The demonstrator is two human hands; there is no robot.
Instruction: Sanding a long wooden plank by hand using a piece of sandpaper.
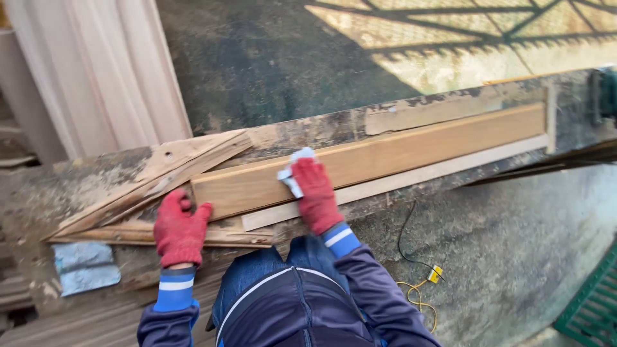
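A long light-brown wooden plank (411, 149) lies along a worn workbench (96, 177). My right hand (316, 194), in a red glove, presses a folded pale sheet of sandpaper (292, 172) onto the plank near its left part. My left hand (180, 228), also red-gloved, rests on the plank's left end and on the scrap wood there, fingers spread, holding nothing. Under the plank sits a thinner pale strip (418, 177).
Triangular scrap boards (154, 177) lie at the bench's left. A grey-blue pad (85, 266) sits on the bench's front left. Pale moulded panels (96, 71) lean at the back left. A yellow-and-black cable (418, 283) lies on the concrete floor, with a green crate (594, 302) at the right.
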